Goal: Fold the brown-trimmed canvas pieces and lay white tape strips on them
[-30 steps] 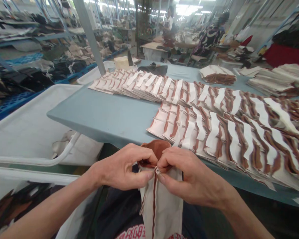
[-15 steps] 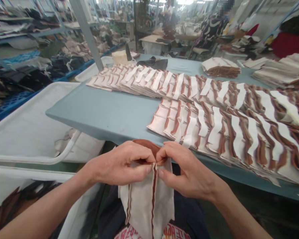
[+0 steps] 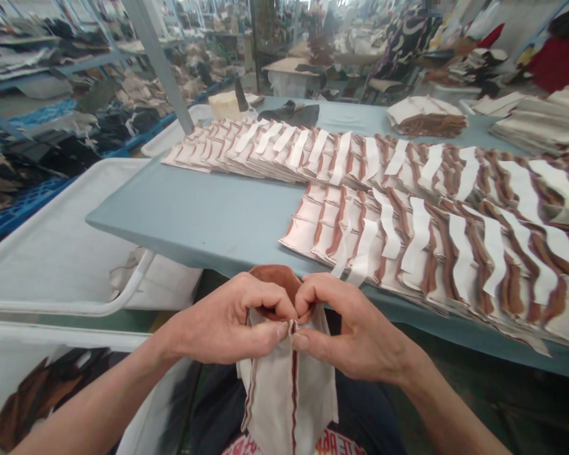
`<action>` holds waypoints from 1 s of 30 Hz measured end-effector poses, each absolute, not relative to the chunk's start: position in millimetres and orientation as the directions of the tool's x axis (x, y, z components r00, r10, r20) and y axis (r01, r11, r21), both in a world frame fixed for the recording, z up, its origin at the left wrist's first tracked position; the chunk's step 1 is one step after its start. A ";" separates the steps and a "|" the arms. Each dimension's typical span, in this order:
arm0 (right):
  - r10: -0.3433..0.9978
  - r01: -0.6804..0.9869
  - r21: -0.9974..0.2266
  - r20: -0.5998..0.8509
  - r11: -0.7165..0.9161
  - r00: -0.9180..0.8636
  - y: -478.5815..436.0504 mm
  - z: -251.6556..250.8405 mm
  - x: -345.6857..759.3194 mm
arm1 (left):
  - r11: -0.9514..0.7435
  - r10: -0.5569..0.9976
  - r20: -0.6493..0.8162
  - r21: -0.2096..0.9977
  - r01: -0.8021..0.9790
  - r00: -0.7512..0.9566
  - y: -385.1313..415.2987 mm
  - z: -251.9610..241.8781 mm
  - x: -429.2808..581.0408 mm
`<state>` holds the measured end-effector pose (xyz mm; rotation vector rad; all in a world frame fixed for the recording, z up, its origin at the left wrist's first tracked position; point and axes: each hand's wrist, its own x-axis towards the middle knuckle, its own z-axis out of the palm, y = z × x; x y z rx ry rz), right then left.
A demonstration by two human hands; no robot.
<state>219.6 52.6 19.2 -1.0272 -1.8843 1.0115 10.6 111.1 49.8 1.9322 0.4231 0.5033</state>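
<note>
Between my hands hangs a sewn cream fabric piece [image 3: 272,392] with a brown inner side, its top opening facing away from me. A seam with a brown edge runs down its middle. My left hand [image 3: 239,316] pinches the rim just left of that seam, thumb in front and fingers inside. On the other side of the seam, my right hand [image 3: 346,328] grips the rim in the same way. Both thumbs nearly meet at the seam's top. The piece's lower end hangs over my lap.
A blue-grey table [image 3: 194,218] stands in front, with overlapping rows of cream-and-brown pieces [image 3: 308,218] and white strips [image 3: 415,234] on them. White bins [image 3: 76,253] are at the left. Further stacks [image 3: 427,117] lie at the back right. A person in patterned clothing [image 3: 408,38] is beyond.
My hands and the piece have shifted slightly; the thumbs sit a little lower and closer together at the seam. The view has tilted a little. Both hands keep their hold.
</note>
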 end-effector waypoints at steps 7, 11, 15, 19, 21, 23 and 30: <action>0.893 0.307 -0.884 0.219 0.352 -0.393 50.4 22.9 221.9 | -0.265 0.464 0.073 0.963 0.059 0.883 115.3 46.1 10.6; 0.900 0.414 -0.815 0.279 0.407 -0.335 46.3 30.2 218.0 | -0.282 0.467 0.001 0.948 0.148 0.884 114.4 50.1 7.3; 0.911 0.464 -0.800 0.239 0.380 -0.335 45.0 34.4 216.1 | -0.308 0.498 -0.014 0.932 0.192 0.867 110.4 52.0 5.6; 0.927 0.449 -0.840 0.152 0.304 -0.343 46.3 31.9 218.1 | -0.167 0.518 -0.064 0.970 0.175 0.853 106.9 46.3 6.1; 0.917 0.444 -0.836 0.160 0.323 -0.365 46.4 30.1 220.4 | -0.130 0.512 -0.071 0.979 0.159 0.856 106.1 43.7 6.0; 0.901 0.428 -0.831 0.185 0.356 -0.392 45.8 28.9 223.0 | -0.141 0.503 -0.063 0.978 0.154 0.862 105.9 43.5 5.1; 0.846 0.382 -0.783 0.322 0.490 -0.425 42.0 28.4 226.0 | -0.191 0.452 -0.041 0.971 0.141 0.891 108.6 50.5 -1.7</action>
